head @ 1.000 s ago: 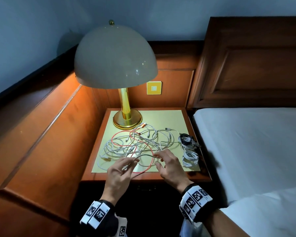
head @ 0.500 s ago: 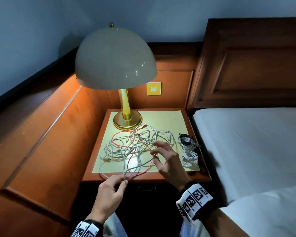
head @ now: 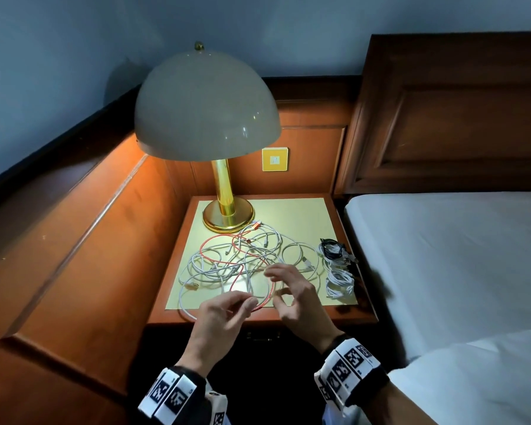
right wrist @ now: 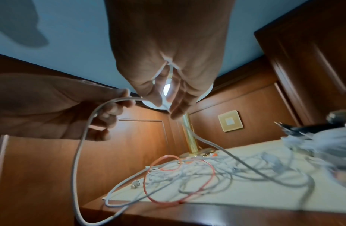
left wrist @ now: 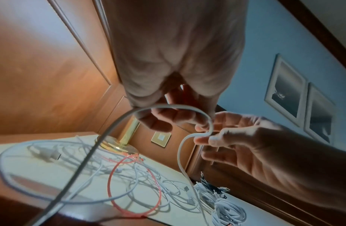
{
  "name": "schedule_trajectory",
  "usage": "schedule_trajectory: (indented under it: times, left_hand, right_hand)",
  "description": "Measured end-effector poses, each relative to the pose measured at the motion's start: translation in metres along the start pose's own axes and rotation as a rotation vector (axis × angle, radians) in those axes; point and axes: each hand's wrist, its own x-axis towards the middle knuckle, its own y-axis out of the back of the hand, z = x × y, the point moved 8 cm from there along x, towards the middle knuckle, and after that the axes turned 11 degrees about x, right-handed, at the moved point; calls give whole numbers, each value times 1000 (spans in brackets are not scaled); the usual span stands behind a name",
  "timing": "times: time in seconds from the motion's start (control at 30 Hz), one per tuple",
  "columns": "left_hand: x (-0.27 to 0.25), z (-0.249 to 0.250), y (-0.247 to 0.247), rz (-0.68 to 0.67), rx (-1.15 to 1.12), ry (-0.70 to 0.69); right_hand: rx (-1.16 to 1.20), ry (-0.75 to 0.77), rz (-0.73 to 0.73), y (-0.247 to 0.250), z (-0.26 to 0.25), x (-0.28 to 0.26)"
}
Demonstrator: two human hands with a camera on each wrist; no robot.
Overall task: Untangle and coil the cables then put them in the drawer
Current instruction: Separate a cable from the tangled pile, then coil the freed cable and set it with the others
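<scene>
Where lamp [head: 207, 108] glows | nightstand [head: 298, 216] (yellow top) w/ cables [head: 233, 259]

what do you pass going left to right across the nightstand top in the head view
lamp base → tangle of loose cables → coiled cable bundles at the right edge, beside the bed

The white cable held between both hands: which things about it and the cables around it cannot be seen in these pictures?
- White cable, pinched by left hand and right hand: both ends are lost in the tangled pile of white and red cables.
- Dark drawer front under the wooden nightstand, head view: in shadow.
- Coiled white and black bundles, right wrist view: blurred.
</scene>
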Motion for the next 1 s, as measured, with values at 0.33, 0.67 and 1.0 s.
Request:
schedule_trajectory:
  times: [0.33, 0.67, 1.0]
  left_hand:
    - [-34, -17, 15, 42, -211, 145]
    - [-43, -30, -3, -87, -130, 191]
    - [-41, -24, -19, -163, -75, 202]
  right_hand:
    - [-344, -618, -140, 11, 129, -39]
    - [-404, -361, 27, 34, 80, -18]
    - [-400, -499, -87, 33, 87, -46]
